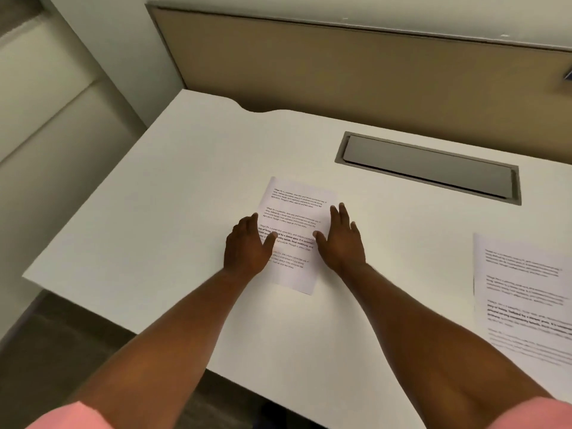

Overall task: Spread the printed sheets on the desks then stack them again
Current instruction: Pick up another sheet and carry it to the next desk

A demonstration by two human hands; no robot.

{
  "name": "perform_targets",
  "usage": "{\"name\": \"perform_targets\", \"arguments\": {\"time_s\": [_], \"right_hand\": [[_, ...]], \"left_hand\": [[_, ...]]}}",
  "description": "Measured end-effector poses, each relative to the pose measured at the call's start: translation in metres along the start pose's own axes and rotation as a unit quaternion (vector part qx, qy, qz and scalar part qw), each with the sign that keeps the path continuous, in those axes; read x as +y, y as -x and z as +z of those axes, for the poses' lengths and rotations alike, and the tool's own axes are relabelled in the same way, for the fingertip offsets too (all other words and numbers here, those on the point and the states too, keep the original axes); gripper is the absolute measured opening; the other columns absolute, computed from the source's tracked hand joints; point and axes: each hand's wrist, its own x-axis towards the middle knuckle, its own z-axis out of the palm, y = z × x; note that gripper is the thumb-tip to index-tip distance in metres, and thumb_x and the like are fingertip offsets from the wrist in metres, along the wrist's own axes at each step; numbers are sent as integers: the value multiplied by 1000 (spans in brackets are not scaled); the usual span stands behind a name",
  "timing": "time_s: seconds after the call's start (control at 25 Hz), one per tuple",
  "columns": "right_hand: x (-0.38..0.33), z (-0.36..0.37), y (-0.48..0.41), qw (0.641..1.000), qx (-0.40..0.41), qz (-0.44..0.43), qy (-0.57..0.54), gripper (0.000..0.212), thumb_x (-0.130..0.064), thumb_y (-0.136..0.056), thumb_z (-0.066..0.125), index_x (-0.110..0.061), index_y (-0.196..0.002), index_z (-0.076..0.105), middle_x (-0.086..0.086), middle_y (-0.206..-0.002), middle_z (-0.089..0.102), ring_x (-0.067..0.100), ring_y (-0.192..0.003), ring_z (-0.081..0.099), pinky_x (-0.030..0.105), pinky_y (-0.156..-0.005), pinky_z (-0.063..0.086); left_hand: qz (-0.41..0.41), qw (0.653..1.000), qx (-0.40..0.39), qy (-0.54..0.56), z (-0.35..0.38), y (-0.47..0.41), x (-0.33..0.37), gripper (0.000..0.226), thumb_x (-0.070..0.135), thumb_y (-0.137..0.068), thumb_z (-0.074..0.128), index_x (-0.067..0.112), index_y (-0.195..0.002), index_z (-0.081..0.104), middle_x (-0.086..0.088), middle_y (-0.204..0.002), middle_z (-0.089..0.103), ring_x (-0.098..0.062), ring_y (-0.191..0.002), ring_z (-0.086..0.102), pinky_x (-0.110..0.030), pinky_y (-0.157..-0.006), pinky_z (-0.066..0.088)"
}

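Note:
A printed sheet [294, 212] lies flat on the white desk [154, 212], near its middle. My left hand [247, 246] rests palm down on the sheet's left edge, thumb lying across the text. My right hand [340, 239] presses flat on the sheet's right edge, fingers apart. Neither hand grips the paper; both lie on top of it. A second printed sheet [526, 298] lies flat at the right side of the desk, partly cut off by the frame edge, well apart from both hands.
A grey cable hatch [430, 167] is set into the desk behind the sheets. A tan partition panel [356, 66] stands along the desk's back edge. The desk's left edge drops to the floor [46, 351]. A beige wall is at far left.

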Motion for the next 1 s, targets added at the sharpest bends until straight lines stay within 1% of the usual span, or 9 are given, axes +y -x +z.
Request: {"name": "perform_targets", "arguments": {"time_s": [0.12,0.28,0.52,0.64,0.76,0.8,0.84,0.92,1.0], "right_hand": [[0,7,-4,1000,-7,26,6,84,-38,-96,60,-10,-160,14,9,-170,5,27,-153,26,42,-126,14],[-4,19,-1,999,9,34,4,89,-38,-92,66,-8,-160,16,9,-170,10,26,-154,22,42,-127,13],[-6,30,3,998,32,48,-1,86,-33,-92,68,-8,-159,20,8,-168,19,23,-154,22,41,-127,10],[-10,33,1,998,36,49,2,85,-27,-91,67,-8,-159,20,7,-167,22,19,-155,18,39,-128,7],[-15,35,-1,998,39,52,-3,85,-22,-90,66,-8,-159,19,7,-166,25,18,-155,19,38,-128,7],[-15,36,-1,998,42,54,-8,85,-21,-89,66,-8,-159,20,7,-166,25,18,-155,19,38,-128,7],[-16,35,0,997,44,55,-9,86,-21,-89,66,-7,-159,20,7,-166,26,18,-155,20,38,-128,7],[-15,33,-1,998,43,54,-11,87,-21,-89,67,-8,-160,19,7,-167,24,18,-155,19,38,-128,7],[-15,31,-3,998,37,57,-10,86,-23,-90,66,-8,-160,18,6,-167,23,18,-155,19,38,-128,7]], "left_hand": [[-63,994,-21,92,7,-32,2,74,51,-98,54,8,-155,31,-15,-153,40,-34,-142,37,-47,-110,37],[-133,981,-7,144,18,-59,-7,75,52,-98,54,7,-153,34,-16,-151,41,-35,-142,37,-46,-113,35],[-202,955,-12,218,19,-80,-5,70,53,-96,55,9,-148,40,-16,-148,48,-36,-134,49,-43,-110,40],[-237,949,-38,205,17,-87,-1,69,62,-92,53,8,-137,52,-13,-137,59,-35,-124,58,-42,-103,47],[-270,938,-82,199,18,-92,-1,71,71,-82,56,6,-108,66,-9,-107,72,-33,-99,68,-40,-89,55],[-275,931,-93,221,17,-92,0,66,68,-80,61,6,-102,68,-8,-100,72,-32,-94,69,-37,-86,56],[-276,924,-97,248,18,-91,0,61,63,-78,66,7,-101,69,-7,-98,73,-31,-92,69,-36,-85,56],[-275,910,-79,300,18,-89,-1,55,53,-71,70,9,-106,70,-6,-103,74,-30,-94,69,-40,-90,56],[-259,898,-54,352,17,-89,-2,37,33,-75,73,11,-104,68,-6,-104,75,-30,-96,70,-43,-92,57]]}}
